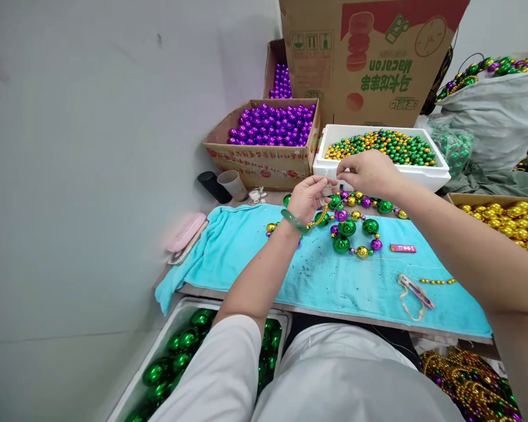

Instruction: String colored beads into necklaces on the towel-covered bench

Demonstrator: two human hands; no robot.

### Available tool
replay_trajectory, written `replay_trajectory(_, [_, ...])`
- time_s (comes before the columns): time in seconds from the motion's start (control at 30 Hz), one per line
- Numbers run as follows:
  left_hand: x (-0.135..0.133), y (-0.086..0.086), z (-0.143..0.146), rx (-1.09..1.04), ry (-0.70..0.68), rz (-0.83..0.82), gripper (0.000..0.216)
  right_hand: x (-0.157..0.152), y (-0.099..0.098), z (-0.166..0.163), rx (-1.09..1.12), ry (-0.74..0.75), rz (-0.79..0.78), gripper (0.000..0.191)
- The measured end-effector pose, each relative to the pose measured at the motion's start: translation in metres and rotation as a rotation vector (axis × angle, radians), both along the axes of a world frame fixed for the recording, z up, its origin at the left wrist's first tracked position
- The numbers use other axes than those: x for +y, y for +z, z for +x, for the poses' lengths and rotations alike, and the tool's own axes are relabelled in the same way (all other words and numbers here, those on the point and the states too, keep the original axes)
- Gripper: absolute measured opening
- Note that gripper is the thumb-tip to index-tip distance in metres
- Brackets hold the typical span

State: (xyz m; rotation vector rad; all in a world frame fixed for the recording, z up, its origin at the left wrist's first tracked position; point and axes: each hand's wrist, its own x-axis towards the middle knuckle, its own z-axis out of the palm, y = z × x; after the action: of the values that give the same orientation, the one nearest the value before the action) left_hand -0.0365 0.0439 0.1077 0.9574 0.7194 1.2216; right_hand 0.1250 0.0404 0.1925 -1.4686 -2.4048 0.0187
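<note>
My left hand (308, 198), a green bangle (294, 221) on its wrist, is raised over the far side of the blue towel (246, 246) with its fingers pinched on a thin, pale string. Close to its right, my right hand (372, 173) has thumb and forefinger pressed together on the same string, in front of the white foam box. Below the hands lies a strand of green, purple and gold beads (347, 227), part of it curled into a loop. A short run of small gold beads (320, 215) shows just under my left hand.
Purple balls fill a cardboard box (259, 161); mixed beads fill a white foam box (381, 170). On the towel are a pink-handled cutter (416, 292), a small pink pack (402, 248) and a short gold strand (437, 282). A pink case (187, 231) sits left. Green balls (180, 346) lie below.
</note>
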Motion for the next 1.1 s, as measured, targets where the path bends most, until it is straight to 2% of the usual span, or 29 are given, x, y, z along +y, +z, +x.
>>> replay_trajectory(0.07, [-0.001, -0.002, 0.004, 0.05, 0.025, 0.048, 0.014, 0.0, 0.0, -0.004, 0.01, 0.014, 0.006, 0.024])
replay_trajectory(0.23, [0.0, -0.007, 0.009, 0.166, -0.013, 0.126, 0.023, 0.0, 0.007, -0.007, 0.056, 0.004, 0.038, 0.027])
replay_trajectory(0.5, [0.005, -0.019, 0.011, 0.338, -0.003, 0.281, 0.015, 0.0, 0.024, -0.001, 0.08, -0.037, 0.062, 0.031])
replay_trajectory(0.73, [0.008, -0.011, 0.01, 0.372, -0.029, 0.371, 0.011, -0.004, 0.048, 0.0, -0.033, -0.117, 0.167, 0.026])
replay_trajectory(0.87, [0.018, -0.01, 0.001, 0.31, 0.055, 0.299, 0.01, -0.004, 0.058, 0.006, -0.059, -0.145, 0.229, 0.029])
replay_trajectory(1.0, [0.018, -0.021, -0.002, 0.171, 0.045, 0.112, 0.016, -0.002, 0.052, 0.012, -0.038, -0.153, 0.1, 0.025])
replay_trajectory(1.1, [0.016, -0.029, -0.002, 0.114, 0.036, 0.056, 0.018, 0.002, 0.044, 0.017, -0.017, -0.131, 0.039, 0.024])
